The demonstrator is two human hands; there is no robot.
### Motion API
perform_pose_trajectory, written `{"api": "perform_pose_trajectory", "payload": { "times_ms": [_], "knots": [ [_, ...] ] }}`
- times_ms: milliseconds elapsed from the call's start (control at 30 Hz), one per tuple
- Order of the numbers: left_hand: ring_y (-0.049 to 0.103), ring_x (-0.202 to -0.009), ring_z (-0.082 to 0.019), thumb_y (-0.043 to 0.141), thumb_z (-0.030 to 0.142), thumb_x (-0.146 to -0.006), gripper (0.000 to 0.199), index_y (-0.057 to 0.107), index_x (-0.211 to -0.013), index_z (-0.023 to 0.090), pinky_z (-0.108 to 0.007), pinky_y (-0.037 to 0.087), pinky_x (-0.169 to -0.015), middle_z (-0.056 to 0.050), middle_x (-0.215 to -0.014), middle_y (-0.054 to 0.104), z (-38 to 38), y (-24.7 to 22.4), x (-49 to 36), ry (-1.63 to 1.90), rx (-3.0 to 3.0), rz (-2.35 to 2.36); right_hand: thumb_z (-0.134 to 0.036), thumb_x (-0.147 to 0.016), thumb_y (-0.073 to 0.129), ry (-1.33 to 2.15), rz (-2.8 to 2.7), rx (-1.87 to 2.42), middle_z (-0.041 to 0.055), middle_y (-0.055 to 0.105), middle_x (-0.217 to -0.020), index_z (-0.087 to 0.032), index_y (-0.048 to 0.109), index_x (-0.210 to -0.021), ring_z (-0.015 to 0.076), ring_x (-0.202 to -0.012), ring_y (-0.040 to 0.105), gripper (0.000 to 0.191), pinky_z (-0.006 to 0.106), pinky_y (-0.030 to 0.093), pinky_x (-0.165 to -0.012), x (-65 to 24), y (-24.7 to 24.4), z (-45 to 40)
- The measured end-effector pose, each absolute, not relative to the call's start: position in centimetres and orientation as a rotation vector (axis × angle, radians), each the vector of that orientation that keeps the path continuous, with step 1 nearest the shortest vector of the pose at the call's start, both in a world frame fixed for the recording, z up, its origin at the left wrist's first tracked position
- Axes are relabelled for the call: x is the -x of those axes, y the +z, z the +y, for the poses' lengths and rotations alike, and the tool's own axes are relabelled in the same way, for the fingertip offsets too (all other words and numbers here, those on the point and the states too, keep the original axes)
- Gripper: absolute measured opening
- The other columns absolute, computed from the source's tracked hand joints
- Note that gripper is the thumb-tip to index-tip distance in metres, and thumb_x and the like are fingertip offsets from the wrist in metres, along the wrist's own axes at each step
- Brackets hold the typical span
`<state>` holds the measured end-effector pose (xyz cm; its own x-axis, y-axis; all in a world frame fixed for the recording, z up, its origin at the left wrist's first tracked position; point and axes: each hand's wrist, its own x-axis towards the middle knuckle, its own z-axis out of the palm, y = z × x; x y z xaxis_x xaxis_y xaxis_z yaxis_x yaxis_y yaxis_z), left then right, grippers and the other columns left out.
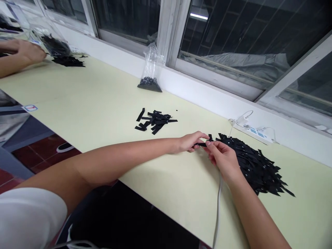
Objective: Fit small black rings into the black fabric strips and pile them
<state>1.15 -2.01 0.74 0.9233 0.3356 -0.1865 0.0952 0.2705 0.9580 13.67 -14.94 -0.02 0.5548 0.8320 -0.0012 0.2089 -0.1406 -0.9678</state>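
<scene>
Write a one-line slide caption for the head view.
Both hands, left hand and right hand, pinch one black strip beside a large strip pile on the pale table.

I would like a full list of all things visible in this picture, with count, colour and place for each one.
black strip: one, black, pinched between both hands
large strip pile: one, black, table, right of the hands
small strip pile: one, black, table centre
small bag: one, clear with black pieces, by the window sill
far bag: one, clear with black contents, far left
power strip: one, white, near the wall
table: one, pale yellow
co-worker's hand: one, far left
left hand: one, holding the strip
right hand: one, holding the strip
</scene>
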Motion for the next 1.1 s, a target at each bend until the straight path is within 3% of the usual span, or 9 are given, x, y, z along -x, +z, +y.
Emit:
{"api": "perform_pose_trajectory", "payload": {
  "times_ms": [100, 233, 400, 700, 833, 1000, 1100],
  "knots": [
    [0.032, -0.06, -0.012, 0.054, 0.027, -0.078, 0.038, 0.06, -0.115, 0.022, -0.025, 0.021, -0.049, 0.002, -0.07, 0.044, -2.2, 0.2, -1.4, 0.097, -1.327, 0.351, -0.06, -0.068, 0.08, 0.621, -0.946, 1.71, 0.0005, 0.058, -0.068, -0.017, 0.068, -0.091, 0.01, -0.054, 0.044, 0.05, 0.022, 0.032, -0.046, -13.8, -0.5, -14.7],
    [0.029, -0.057, -0.01, 0.054, 0.011, -0.066, 0.055, 0.058, -0.12, 0.021, -0.025, 0.02, -0.05, 0.003, -0.069, 0.043, -2.2, -0.1, -1.2, 0.064, -1.377, 0.334, -0.056, -0.073, 0.075, 0.494, -1.143, 1.755, 0.0033, 0.064, -0.081, -0.019, 0.071, -0.102, 0.0136, -0.064, 0.052, 0.047, 0.026, 0.041, -0.056, -13.9, -0.9, -14.6],
    [0.032, -0.054, -0.008, 0.053, 0.008, -0.069, 0.056, 0.053, -0.125, 0.017, -0.023, 0.02, -0.049, 0.004, -0.066, 0.043, -1.5, -0.1, -0.6, 0.012, -1.358, 0.281, -0.047, -0.078, 0.067, 0.363, -1.384, 1.731, 0.0084, 0.067, -0.104, -0.022, 0.074, -0.097, 0.0201, -0.088, 0.061, 0.032, 0.032, 0.047, -0.074, -14.0, -0.9, -14.5],
    [0.056, -0.059, -0.01, 0.067, 0.02, -0.083, 0.032, 0.06, -0.113, 0.011, -0.026, 0.046, -0.06, -0.001, -0.072, 0.061, -0.4, -1.1, -0.5, 0.082, -1.453, 0.242, -0.032, -0.078, 0.057, 0.383, -1.307, 1.845, -0.001, 0.067, -0.074, -0.021, 0.063, -0.077, 0.0157, -0.068, 0.058, 0.012, 0.028, 0.041, -0.065, -14.4, -0.4, -14.1],
    [0.058, -0.059, -0.008, 0.075, 0.023, -0.08, 0.026, 0.063, -0.098, 0.01, -0.026, 0.049, -0.058, -0.006, -0.083, 0.067, -1.0, -2.1, -0.7, 0.249, -1.497, 0.293, -0.033, -0.073, 0.058, 0.381, -1.236, 1.843, 0.0003, 0.067, -0.071, -0.021, 0.063, -0.076, 0.0161, -0.064, 0.057, 0.013, 0.028, 0.04, -0.061, -14.8, -0.8, -13.8],
    [0.058, -0.055, -0.008, 0.069, 0.02, -0.085, 0.013, 0.06, -0.087, 0.011, -0.023, 0.049, -0.055, 0.0, -0.066, 0.062, -1.8, -3.0, -0.7, 0.314, -1.624, 0.326, -0.039, -0.07, 0.066, 0.416, -1.298, 1.798, 0.0025, 0.068, -0.075, -0.02, 0.064, -0.085, 0.0174, -0.066, 0.059, 0.024, 0.028, 0.041, -0.059, -14.9, -1.3, -13.7],
    [0.061, -0.057, -0.01, 0.069, 0.019, -0.084, 0.013, 0.059, -0.088, 0.012, -0.024, 0.051, -0.055, -0.001, -0.066, 0.064, -1.9, -3.1, -0.7, 0.324, -1.618, 0.334, -0.045, -0.073, 0.064, 0.399, -1.371, 1.811, 0.0012, 0.063, -0.069, -0.021, 0.061, -0.076, 0.0162, -0.062, 0.054, 0.024, 0.027, 0.039, -0.056, -15.3, -1.3, -13.9]
  ]
}}
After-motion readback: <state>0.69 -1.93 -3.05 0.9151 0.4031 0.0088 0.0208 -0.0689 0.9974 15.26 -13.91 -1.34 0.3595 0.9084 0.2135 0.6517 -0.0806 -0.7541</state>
